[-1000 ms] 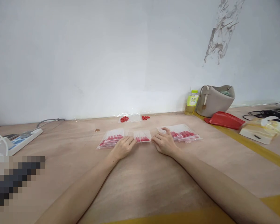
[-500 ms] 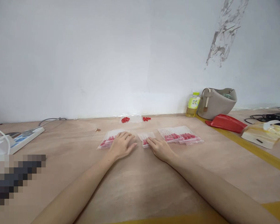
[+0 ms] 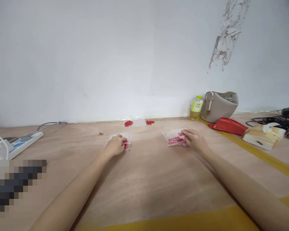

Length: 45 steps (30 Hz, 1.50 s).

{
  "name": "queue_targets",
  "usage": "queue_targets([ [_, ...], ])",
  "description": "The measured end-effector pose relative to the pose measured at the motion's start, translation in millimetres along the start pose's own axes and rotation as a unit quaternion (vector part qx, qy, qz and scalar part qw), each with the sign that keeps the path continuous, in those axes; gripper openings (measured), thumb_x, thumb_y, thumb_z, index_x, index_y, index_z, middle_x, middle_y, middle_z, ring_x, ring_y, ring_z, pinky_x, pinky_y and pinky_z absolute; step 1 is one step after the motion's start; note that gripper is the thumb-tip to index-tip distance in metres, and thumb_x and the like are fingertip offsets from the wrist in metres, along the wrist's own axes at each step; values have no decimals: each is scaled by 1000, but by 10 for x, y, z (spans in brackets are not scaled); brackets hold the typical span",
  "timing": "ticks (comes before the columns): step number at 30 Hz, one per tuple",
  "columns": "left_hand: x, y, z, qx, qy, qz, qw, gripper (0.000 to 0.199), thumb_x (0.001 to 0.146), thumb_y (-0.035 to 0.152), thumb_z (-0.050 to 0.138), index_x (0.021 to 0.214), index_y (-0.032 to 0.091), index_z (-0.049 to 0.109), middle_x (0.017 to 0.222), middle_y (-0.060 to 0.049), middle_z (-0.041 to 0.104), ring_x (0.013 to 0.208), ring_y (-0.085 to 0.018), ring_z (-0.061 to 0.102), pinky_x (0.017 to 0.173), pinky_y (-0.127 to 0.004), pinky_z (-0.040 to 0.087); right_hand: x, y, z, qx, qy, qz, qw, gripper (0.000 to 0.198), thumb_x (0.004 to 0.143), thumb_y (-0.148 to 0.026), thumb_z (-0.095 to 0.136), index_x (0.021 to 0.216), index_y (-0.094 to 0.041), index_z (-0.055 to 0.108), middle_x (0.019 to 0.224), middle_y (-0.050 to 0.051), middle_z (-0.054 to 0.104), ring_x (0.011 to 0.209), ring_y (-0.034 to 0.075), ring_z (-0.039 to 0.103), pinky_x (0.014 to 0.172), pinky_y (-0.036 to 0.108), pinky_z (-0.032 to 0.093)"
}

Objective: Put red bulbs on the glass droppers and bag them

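Small clear plastic zip bags (image 3: pixel 128 138) with red capsules (image 3: pixel 125 143) inside lie on the left of the table's middle. My left hand (image 3: pixel 114 145) rests over them, its fingers curled round their contents and covering part of them. To the right, more clear zip bags (image 3: pixel 167 136) hold rows of red capsules (image 3: pixel 174 140). My right hand (image 3: pixel 196 140) grips the right end of these bags, fingers and thumb closed on the plastic. The hand hides how many bags lie there.
Near the wall lie another plastic bag (image 3: pixel 139 122) and loose red pieces (image 3: pixel 150 122). On the right stand a yellow-capped bottle (image 3: pixel 196 108), a grey bag (image 3: pixel 219 107), a red pouch (image 3: pixel 228 125) and a tissue pack (image 3: pixel 263 136). A power strip (image 3: pixel 26 144) sits left.
My right hand has moved right, from the small middle bag to the right-hand bags. That small bag no longer lies in the middle. My left hand has shifted left, its fingers more curled.
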State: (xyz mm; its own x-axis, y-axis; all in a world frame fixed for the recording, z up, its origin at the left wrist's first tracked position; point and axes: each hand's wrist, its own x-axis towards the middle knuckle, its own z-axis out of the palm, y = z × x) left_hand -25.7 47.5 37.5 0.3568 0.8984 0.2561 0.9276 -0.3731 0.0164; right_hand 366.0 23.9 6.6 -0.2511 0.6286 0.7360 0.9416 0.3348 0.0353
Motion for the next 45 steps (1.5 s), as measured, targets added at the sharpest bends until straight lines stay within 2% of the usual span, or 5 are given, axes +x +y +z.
queue_targets([
  [4, 4, 86, -18, 3, 49, 21, 999, 33, 77, 7, 37, 93, 20, 63, 99, -7, 60, 91, -21, 54, 81, -31, 39, -113, -59, -100, -15, -78, 39, 996, 27, 69, -23, 50, 93, -22, 63, 97, 3, 64, 91, 21, 55, 80, 36, 35],
  [8, -42, 337, 30, 1, 93, 41, 995, 33, 80, 7, 37, 105, 18, 57, 106, -8, 57, 98, -21, 51, 85, -33, 38, -80, -283, -169, -8, 8, 40, 999, 24, 73, -31, 50, 89, -20, 64, 92, 5, 63, 88, 20, 54, 85, 38, 27],
  [16, -125, 868, 336, -128, 132, 181, 966, 27, 86, 17, 40, 108, 24, 54, 101, -5, 58, 94, -18, 54, 82, -32, 43, 22, -977, -127, 114, -48, -120, 985, 18, 75, -25, 51, 89, -22, 62, 87, 4, 60, 81, 16, 51, 75, 32, 30],
  [27, -166, 657, 354, -144, 149, 174, 963, 8, 79, 12, 47, 79, 17, 53, 82, -3, 55, 77, -16, 53, 68, -27, 45, 223, -1205, 390, 111, -76, -181, 974, 15, 80, -17, 45, 81, -18, 59, 78, 3, 59, 76, 14, 51, 73, 28, 32],
  [45, -122, 589, 301, -62, 144, 168, 973, 11, 80, 14, 45, 81, 18, 55, 83, -4, 57, 79, -18, 54, 68, -28, 43, 142, -1146, 329, 120, -62, -128, 983, 14, 82, -18, 46, 76, -18, 59, 76, 2, 62, 73, 14, 53, 71, 28, 31],
])
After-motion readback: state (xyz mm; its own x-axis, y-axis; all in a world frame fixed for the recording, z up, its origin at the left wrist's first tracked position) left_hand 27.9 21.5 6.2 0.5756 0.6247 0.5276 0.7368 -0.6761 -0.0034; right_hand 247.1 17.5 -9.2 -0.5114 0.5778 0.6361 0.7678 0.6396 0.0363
